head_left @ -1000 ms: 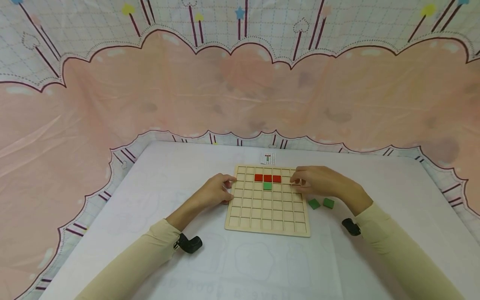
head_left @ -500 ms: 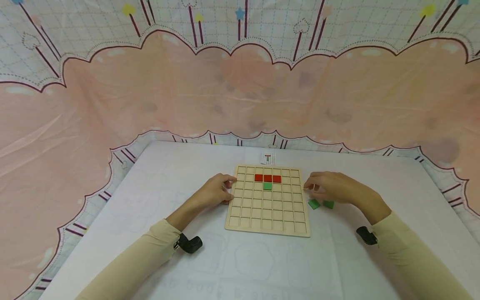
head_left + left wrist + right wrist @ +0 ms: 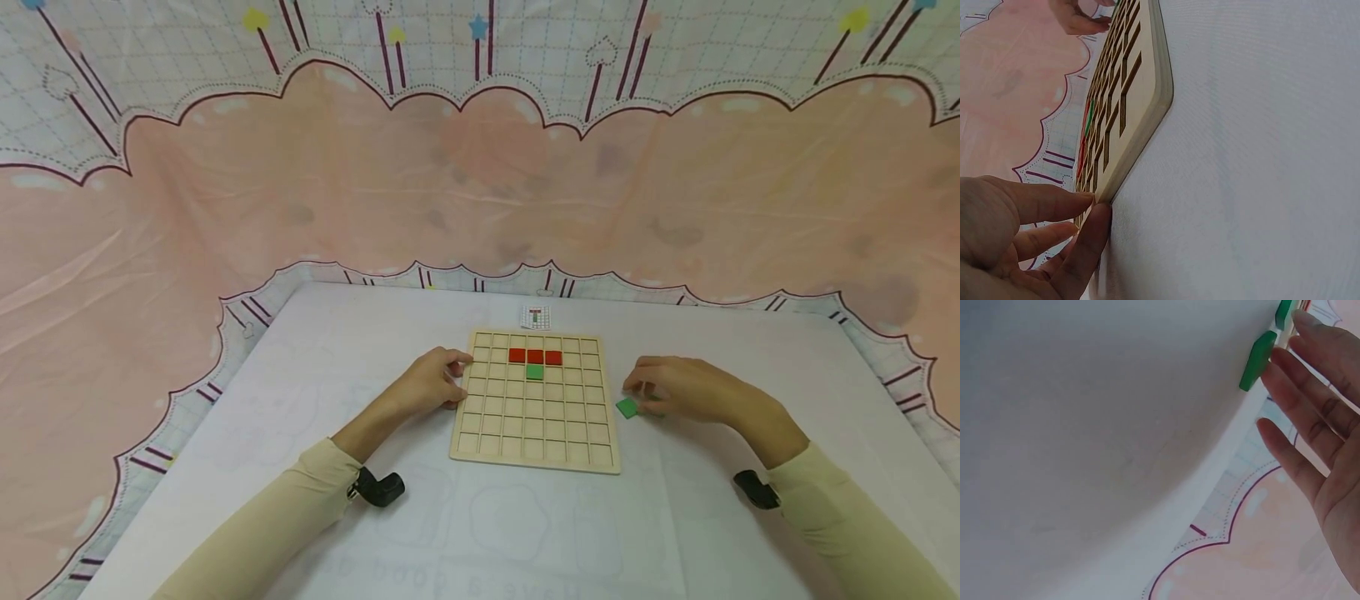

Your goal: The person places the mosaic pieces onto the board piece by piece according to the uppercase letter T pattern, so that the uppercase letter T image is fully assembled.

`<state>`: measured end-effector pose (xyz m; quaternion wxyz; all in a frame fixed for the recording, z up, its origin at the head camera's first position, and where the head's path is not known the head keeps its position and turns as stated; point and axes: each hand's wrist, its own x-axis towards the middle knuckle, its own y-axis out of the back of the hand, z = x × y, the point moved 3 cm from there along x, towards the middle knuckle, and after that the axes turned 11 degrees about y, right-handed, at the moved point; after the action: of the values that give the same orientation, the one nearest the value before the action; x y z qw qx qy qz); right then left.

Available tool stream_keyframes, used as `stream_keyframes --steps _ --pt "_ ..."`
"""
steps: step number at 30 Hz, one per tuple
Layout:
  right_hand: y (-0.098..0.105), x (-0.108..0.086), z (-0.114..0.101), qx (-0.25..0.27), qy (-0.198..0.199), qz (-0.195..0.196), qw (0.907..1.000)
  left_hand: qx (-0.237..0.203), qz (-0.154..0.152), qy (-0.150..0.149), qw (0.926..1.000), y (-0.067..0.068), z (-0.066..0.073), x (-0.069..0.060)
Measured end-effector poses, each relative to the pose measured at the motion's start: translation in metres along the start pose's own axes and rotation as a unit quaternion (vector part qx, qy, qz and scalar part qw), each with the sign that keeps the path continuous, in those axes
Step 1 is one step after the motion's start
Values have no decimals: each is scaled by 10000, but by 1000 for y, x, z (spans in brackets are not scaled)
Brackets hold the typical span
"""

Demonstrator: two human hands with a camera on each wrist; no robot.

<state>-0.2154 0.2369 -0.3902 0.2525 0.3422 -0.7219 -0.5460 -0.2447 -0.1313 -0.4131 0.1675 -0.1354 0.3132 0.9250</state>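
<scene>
A wooden grid board [image 3: 567, 429] lies on the table with three red tiles [image 3: 517, 356] in a row and a green tile [image 3: 535, 372] directly below the middle one. My left hand [image 3: 429, 379] holds the board's left edge; in the left wrist view its fingertips [image 3: 1088, 199] are against the edge. Right of the board is a loose green tile [image 3: 627, 407]. Beside it a second green tile [image 3: 1258, 360] is mostly covered by my right hand [image 3: 686, 387] in the head view. That hand's fingers are loosely bent over the tiles, and I see nothing held.
Behind the board lies a small pattern card [image 3: 536, 317] printed with a grid and a coloured T shape. A white cloth [image 3: 420, 533] covers the table. A patterned peach curtain [image 3: 480, 183] hangs along the back. Each wrist carries a black camera [image 3: 381, 488].
My right hand has moved from over the board's right side, rightward and nearer to me, to the loose green tiles. My left hand and the board have stayed put.
</scene>
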Motion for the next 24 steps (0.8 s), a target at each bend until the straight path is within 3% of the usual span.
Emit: stream_keyframes --steps 8,19,24 --pt "-5 -5 -4 -294 145 50 9994 0 -21 -35 10000 -1 -2 1" --pt "-6 -4 -6 -275 504 237 9981 -20 -22 -70 10000 0 -3 1" --pt "-7 -1 -6 -218 461 162 9986 -61 -16 -19 10000 0 -1 1"
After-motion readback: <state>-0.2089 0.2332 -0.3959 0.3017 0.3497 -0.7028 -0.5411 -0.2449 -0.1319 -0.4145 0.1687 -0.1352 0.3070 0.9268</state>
